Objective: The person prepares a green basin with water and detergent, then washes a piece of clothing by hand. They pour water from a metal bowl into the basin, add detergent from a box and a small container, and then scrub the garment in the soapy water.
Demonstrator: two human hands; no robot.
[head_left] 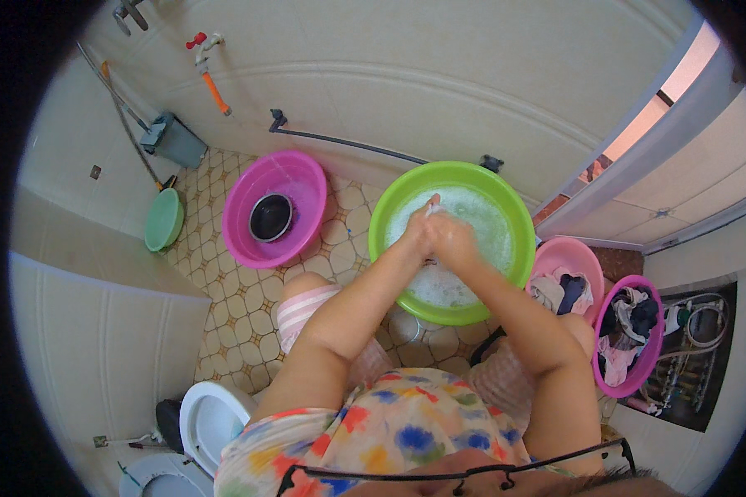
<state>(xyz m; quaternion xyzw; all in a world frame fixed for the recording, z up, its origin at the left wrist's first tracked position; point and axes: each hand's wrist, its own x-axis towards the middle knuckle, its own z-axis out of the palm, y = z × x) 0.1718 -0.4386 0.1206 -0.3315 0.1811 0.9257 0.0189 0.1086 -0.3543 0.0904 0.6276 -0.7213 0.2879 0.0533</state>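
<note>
A lime-green basin (379,248) of foamy, soapy water (493,240) stands on the floor in front of me. Both my hands meet just over the suds, left of the basin's middle. My left hand (423,230) is closed, its fingers pressed against the other hand. My right hand (454,236) curls over it, wet and slightly blurred. A bit of something whitish shows between them, too small and covered to name. Right of the green basin, a pink basin (584,255) and a magenta tub (656,344) hold piled clothes.
To the left stands a magenta basin (237,219) with a dark round bowl (271,218) inside. Beyond are a small green basin (164,220), a grey bin (181,142) and a red-handled tap (201,48). A grey pipe (348,142) runs along the wall. The toilet (211,406) is lower left.
</note>
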